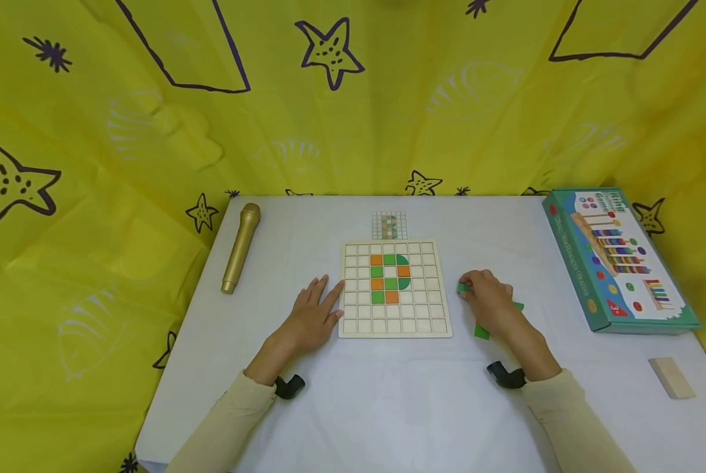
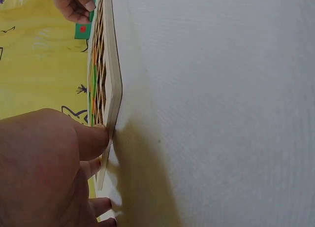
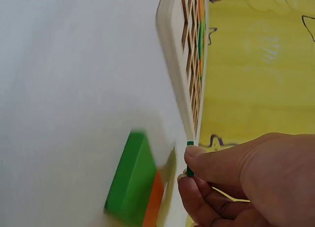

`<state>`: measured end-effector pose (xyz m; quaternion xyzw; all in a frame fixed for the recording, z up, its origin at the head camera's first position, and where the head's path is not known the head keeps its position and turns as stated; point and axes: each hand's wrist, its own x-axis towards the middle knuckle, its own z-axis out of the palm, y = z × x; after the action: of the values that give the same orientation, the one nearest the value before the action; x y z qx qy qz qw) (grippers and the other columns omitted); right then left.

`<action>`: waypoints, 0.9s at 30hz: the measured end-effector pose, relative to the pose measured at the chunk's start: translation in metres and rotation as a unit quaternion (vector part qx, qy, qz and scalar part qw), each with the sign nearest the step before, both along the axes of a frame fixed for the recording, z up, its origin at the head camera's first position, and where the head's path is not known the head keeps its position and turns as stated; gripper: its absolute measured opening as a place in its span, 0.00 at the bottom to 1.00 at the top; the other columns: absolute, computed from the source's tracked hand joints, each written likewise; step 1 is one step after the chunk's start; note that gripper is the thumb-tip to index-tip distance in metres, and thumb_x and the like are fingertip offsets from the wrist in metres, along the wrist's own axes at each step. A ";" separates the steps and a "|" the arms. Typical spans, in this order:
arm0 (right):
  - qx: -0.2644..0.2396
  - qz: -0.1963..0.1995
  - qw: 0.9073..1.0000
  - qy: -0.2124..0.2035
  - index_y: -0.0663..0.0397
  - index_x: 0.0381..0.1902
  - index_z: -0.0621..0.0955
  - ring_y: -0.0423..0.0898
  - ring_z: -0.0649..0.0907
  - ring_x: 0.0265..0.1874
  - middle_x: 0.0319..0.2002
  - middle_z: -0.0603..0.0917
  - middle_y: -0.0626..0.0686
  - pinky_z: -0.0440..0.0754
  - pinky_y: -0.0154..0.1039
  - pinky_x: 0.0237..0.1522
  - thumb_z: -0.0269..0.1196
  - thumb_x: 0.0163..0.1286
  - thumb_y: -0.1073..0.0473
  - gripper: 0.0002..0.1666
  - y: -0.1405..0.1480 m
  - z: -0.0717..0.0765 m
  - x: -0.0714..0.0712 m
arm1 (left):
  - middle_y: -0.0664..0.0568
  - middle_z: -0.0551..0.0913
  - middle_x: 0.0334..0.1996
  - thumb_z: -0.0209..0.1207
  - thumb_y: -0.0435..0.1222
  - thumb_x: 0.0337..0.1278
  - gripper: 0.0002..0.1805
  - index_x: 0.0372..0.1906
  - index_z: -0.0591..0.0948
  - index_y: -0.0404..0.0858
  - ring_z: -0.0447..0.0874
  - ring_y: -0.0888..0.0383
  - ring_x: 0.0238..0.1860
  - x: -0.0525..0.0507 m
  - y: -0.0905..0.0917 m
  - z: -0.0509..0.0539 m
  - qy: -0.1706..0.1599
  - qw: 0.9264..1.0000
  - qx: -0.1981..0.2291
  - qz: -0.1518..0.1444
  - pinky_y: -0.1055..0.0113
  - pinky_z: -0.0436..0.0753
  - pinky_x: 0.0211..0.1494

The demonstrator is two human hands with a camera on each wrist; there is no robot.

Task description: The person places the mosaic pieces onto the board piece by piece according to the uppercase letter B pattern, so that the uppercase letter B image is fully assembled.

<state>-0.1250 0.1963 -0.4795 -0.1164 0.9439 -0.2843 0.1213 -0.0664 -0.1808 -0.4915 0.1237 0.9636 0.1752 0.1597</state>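
Note:
A square wooden grid board (image 1: 358,325) lies on the white table, with orange and green tiles set in its cells in the shape of a letter P. My left hand (image 1: 308,318) rests at the board's left side, fingers spread, thumb and fingertips touching its edge. To the right of the board, my right hand (image 1: 490,302) pinches a small dark green tile (image 3: 190,158) between thumb and fingers, just above the table. Beneath that hand lie loose tiles, among them a green tile (image 3: 129,175) and an orange tile (image 3: 153,200), partly hidden in the head view.
Behind the board lies a small pattern card (image 1: 390,225) showing a gridded letter. A gold microphone (image 1: 241,248) lies at the back left. On the right are a green game box (image 1: 621,263) and a small wooden block (image 1: 672,378). A yellow curtain (image 1: 353,131) hangs behind the table.

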 end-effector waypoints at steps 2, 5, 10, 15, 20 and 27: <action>-0.005 0.012 1.000 0.004 0.68 0.61 0.77 0.64 0.78 0.60 0.56 0.79 0.67 0.64 0.64 0.59 0.61 0.80 0.64 0.17 -0.007 0.000 0.002 | 0.37 0.44 0.86 0.43 0.50 0.86 0.35 0.87 0.51 0.48 0.38 0.35 0.86 0.000 0.000 0.000 0.001 1.000 -0.003 0.000 0.38 0.46 0.84; -0.015 0.025 1.000 0.007 0.67 0.60 0.78 0.62 0.79 0.60 0.56 0.80 0.65 0.64 0.63 0.59 0.62 0.79 0.64 0.17 -0.021 0.000 0.006 | 0.37 0.44 0.86 0.42 0.50 0.86 0.35 0.87 0.51 0.48 0.38 0.36 0.86 -0.001 0.000 -0.001 -0.002 1.000 -0.005 0.001 0.38 0.46 0.84; -0.035 0.039 0.999 0.012 0.65 0.60 0.79 0.60 0.81 0.59 0.54 0.81 0.62 0.65 0.60 0.60 0.64 0.78 0.65 0.17 -0.044 -0.001 0.010 | 0.37 0.44 0.86 0.42 0.50 0.86 0.35 0.87 0.51 0.48 0.38 0.36 0.86 -0.001 0.000 -0.001 -0.003 1.000 -0.004 0.000 0.38 0.46 0.84; -0.034 0.063 0.997 0.021 0.63 0.59 0.81 0.58 0.82 0.58 0.53 0.81 0.59 0.68 0.58 0.60 0.65 0.76 0.65 0.16 -0.065 -0.006 0.013 | 0.37 0.43 0.86 0.42 0.50 0.86 0.35 0.87 0.50 0.49 0.38 0.35 0.86 -0.002 0.000 -0.003 -0.003 1.000 -0.006 0.000 0.38 0.47 0.84; -0.021 0.072 0.997 0.034 0.61 0.57 0.83 0.57 0.83 0.57 0.53 0.82 0.57 0.69 0.55 0.56 0.66 0.76 0.65 0.15 -0.079 -0.007 0.012 | 0.38 0.43 0.86 0.42 0.51 0.86 0.35 0.87 0.50 0.49 0.38 0.36 0.86 -0.003 0.000 -0.003 -0.002 1.000 -0.007 -0.001 0.38 0.46 0.84; -0.012 0.088 0.994 0.060 0.60 0.55 0.85 0.55 0.84 0.53 0.50 0.84 0.56 0.69 0.54 0.52 0.69 0.73 0.65 0.15 -0.084 -0.006 0.012 | 0.37 0.43 0.86 0.43 0.50 0.86 0.35 0.87 0.50 0.48 0.37 0.35 0.86 -0.001 0.000 -0.002 -0.001 1.000 -0.003 0.001 0.38 0.46 0.84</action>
<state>-0.1128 0.1124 -0.4850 -0.2169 0.9321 -0.2766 0.0878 -0.0678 -0.1806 -0.4931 0.1222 0.9641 0.1728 0.1604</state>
